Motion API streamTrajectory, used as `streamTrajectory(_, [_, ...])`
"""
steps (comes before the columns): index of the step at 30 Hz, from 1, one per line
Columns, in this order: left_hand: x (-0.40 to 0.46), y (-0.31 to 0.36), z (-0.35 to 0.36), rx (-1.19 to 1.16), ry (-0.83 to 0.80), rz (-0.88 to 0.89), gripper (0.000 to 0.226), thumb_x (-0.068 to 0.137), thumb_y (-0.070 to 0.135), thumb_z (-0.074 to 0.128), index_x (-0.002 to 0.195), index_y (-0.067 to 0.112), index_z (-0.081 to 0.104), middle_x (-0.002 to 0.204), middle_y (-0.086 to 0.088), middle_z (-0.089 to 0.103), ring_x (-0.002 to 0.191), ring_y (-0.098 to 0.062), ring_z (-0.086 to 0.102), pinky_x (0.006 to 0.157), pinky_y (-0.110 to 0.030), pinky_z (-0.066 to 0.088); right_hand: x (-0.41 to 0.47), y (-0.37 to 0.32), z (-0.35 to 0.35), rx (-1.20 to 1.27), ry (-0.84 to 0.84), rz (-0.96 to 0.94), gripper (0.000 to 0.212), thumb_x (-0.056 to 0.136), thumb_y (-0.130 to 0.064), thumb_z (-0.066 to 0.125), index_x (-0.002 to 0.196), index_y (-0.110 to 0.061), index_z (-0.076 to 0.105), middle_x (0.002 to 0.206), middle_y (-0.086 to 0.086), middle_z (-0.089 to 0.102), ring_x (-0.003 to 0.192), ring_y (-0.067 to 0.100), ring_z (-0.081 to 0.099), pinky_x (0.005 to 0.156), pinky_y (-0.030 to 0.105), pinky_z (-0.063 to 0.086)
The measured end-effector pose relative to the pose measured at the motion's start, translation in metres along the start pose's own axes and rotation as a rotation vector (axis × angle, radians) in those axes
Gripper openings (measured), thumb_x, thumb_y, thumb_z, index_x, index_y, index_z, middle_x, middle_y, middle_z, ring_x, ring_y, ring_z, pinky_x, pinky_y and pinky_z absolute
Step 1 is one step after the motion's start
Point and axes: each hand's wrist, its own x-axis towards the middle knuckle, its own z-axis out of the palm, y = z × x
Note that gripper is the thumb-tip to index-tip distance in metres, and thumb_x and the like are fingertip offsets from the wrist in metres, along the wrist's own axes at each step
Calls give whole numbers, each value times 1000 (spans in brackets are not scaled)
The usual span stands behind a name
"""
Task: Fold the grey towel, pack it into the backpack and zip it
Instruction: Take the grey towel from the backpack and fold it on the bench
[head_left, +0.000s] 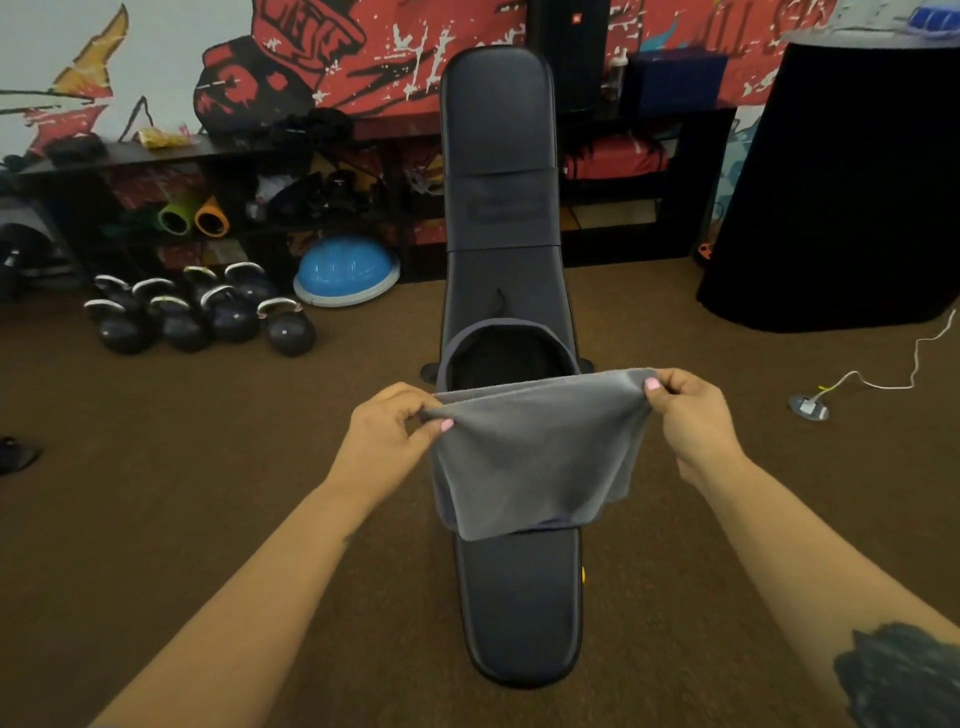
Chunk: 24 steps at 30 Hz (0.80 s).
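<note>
Grey terry towel (530, 457) hangs doubled over in the air, stretched between two hands above the long black padded bench (522, 608). Left hand (392, 434) pinches the towel's upper left corner, thumb and fingers closed on the cloth; right hand (696, 415) pinches the upper right corner the same way. Just behind the towel, on the bench, lies the dark grey fabric backpack (511, 348), its top unzipped and its black inside showing. Left of the bench, on the brown carpet (208, 493), sit a cluster of black kettlebells (202, 317) and a blue half-dome balance trainer (347, 270). Right of the bench, well apart, a white cable (883, 382) trails across the carpet.
</note>
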Motion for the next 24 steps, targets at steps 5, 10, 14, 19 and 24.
streamTrajectory(5, [-3,-1,5,-243,37,-190,34,83,18,68,112,30,55,105,9,63,97,-3,60,83,-23,51,1,7,1,18,21,1,16,96,-15,49,99,-21,64,103,1,63,103,18,53,81,30,37])
streamTrajectory(10, [-8,-12,15,-266,58,-275,23,81,17,71,104,22,67,100,6,69,94,-5,63,79,-19,51,2,22,4,-25,-27,50,15,96,-14,50,100,-15,64,103,10,64,101,25,58,76,33,45])
streamTrajectory(14, [-18,-30,39,-239,12,-350,8,80,17,72,87,21,73,86,8,70,82,0,62,62,-5,44,8,61,11,-75,-22,139,12,92,-18,57,86,-22,67,94,2,66,96,22,55,89,40,42])
streamTrajectory(19, [-27,-68,89,-288,-52,-508,3,80,19,73,83,20,72,83,2,72,72,-6,65,62,-21,51,17,116,34,34,14,254,20,96,-6,50,83,-13,63,75,6,63,62,14,56,60,26,49])
streamTrajectory(24, [-24,-96,130,-303,-59,-553,4,82,17,70,86,16,70,89,0,71,78,-15,67,72,-33,59,33,149,54,131,7,248,24,98,-6,44,87,-18,61,92,4,66,82,15,66,77,30,55])
